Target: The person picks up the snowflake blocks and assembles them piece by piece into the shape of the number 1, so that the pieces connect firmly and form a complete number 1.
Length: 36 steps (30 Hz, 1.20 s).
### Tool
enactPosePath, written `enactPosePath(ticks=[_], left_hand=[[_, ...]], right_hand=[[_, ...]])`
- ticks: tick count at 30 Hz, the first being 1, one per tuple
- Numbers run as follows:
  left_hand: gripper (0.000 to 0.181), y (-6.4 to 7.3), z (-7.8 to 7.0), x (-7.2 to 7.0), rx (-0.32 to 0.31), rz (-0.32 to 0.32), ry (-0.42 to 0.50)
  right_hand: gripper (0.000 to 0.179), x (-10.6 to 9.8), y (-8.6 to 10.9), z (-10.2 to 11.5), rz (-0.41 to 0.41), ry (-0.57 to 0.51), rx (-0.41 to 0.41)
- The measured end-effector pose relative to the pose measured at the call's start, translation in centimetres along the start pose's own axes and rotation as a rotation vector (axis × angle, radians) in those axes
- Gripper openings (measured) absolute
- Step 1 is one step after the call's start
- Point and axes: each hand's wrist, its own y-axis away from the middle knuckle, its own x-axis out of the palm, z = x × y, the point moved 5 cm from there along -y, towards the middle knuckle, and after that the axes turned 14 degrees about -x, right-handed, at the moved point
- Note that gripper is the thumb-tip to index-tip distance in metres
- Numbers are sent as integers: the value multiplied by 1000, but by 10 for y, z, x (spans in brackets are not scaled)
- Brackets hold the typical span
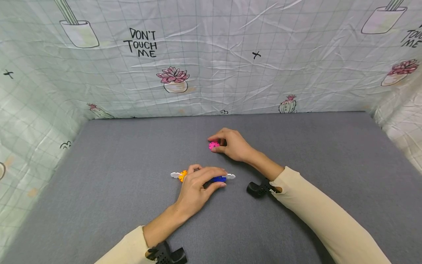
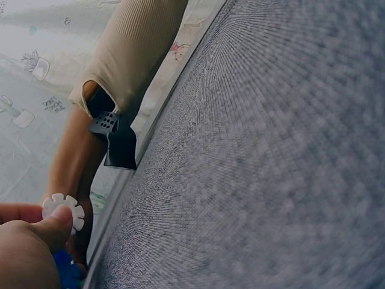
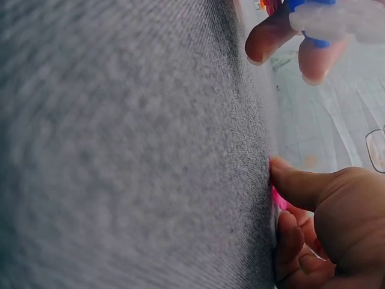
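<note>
In the head view, my left hand grips a row of joined, notched plastic discs. An orange disc and a white disc stick out at its left end. On the right end come a blue disc and another white disc; my fingers hide the middle. Farther back, my right hand pinches a pink notched disc between thumb and fingers, low at the tabletop. From the left wrist, a white disc shows by the thumb, with a blue piece below.
A grey cloth-covered table lies under both hands. Behind it and at the sides hangs a pale printed curtain. Black wrist cameras are strapped at both beige sleeves.
</note>
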Motion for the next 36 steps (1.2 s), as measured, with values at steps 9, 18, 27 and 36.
enactPosePath(ticks=[9,18,27,36], left_hand=[[31,0,0,0,1,-2,7],[31,0,0,-1,-4,-2,10],[31,1,1,0,-12,3,14],[30,0,1,0,-13,4,8]], right_hand=[[21,-3,2,1,-35,0,-21],[24,-14,16,6,-41,-86,34],[32,-25,48,8,-39,-290,132],[33,-29,76,19,-31,-470,182]])
